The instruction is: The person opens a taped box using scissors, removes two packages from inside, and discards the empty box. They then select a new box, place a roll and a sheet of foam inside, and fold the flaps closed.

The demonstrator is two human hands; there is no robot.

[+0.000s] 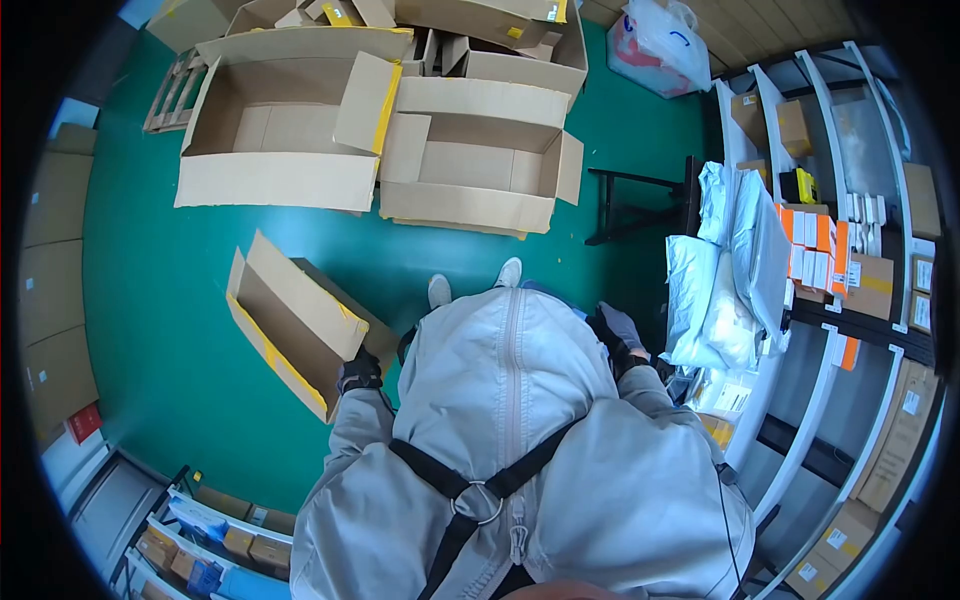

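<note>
My left hand (360,371), in a dark glove, grips the near end of an open cardboard box (290,320). The box is long, tilted and edged with yellow tape, and hangs or stands to my left. My fingers close over its rim and are partly hidden. On the other side, my right hand (622,330) hangs beside my body in a grey and black glove. Its fingers look stretched out, with nothing visible in them. Nearest to it are silvery plastic mailer bags (700,300) heaped at the shelf.
Two large open cardboard boxes (275,180) (470,205) stand ahead on the green floor (150,330), with more boxes behind. A black stand (640,205) is at the right. Shelves (830,140) with cartons line the right side. Stacked cartons (52,290) stand left.
</note>
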